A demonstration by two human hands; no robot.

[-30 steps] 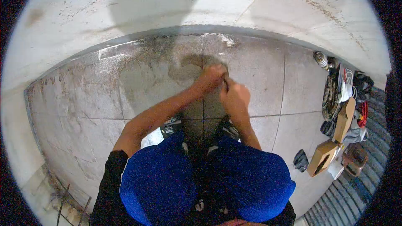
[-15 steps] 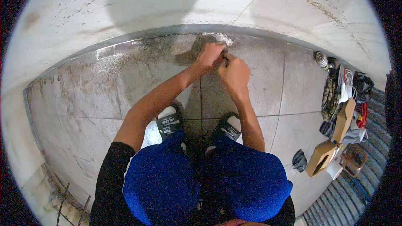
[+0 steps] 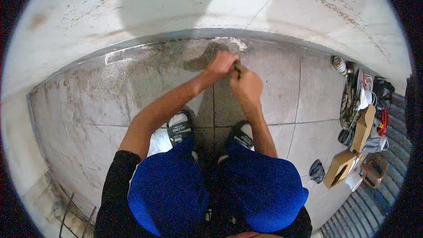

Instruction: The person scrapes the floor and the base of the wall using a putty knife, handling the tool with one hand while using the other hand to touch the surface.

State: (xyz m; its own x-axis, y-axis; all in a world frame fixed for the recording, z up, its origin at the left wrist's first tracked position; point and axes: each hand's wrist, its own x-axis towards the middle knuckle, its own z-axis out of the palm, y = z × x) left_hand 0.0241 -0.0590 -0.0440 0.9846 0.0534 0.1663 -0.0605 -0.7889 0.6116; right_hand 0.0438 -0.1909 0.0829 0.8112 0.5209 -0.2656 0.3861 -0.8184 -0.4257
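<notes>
My left hand [image 3: 220,65] is closed, fingers curled, just short of the wall's base. Close beside it on the right, my right hand [image 3: 247,87] is wrapped round a narrow dark handle [image 3: 238,68], which sticks up between the two hands. A small pale part shows past the left fingers, but I cannot make out what kind of tool it is. Whether the left fingers grip the same tool is hidden. Just beyond the hands, a whitish powdery patch [image 3: 233,43] lies on the grey floor tiles [image 3: 275,92] along the wall.
A stained pale wall [image 3: 246,0] curves across the front. On the right lie an open cardboard box [image 3: 339,169], a spiral bulb [image 3: 339,65], a brown plastic basket [image 3: 374,170], a dark crumpled cloth [image 3: 316,171] and a ribbed shutter [image 3: 352,216]. My shoes [image 3: 179,128] stand below the hands.
Both hands have drawn back slightly toward me, away from the wall, with the dark handle. The whole view has shifted a little; the things on the floor stay put.
</notes>
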